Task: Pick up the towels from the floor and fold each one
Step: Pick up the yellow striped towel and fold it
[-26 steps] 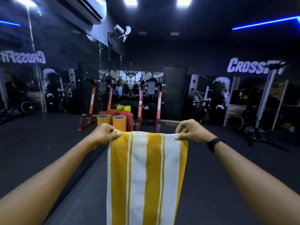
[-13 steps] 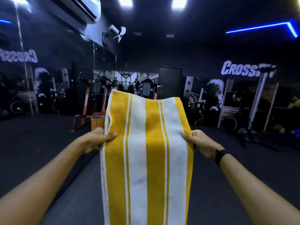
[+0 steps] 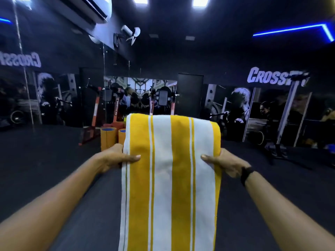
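Wall sign (image 3: 272, 78) reads "CROSS", rest hidden. Left hand (image 3: 116, 157) and right hand (image 3: 224, 163) grips pinch striped towel (image 3: 172, 169) edges; bottom cropped.

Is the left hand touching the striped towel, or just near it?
Touching. The head view shows the left hand gripping the striped towel's left edge, its thumb lying across the front of the cloth.

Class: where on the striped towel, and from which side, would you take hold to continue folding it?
Grip the striped towel at its two long side edges, as the left hand and right hand do, each coming in from its own side. The towel hangs as a long narrow strip, so side grips probably keep it flat.
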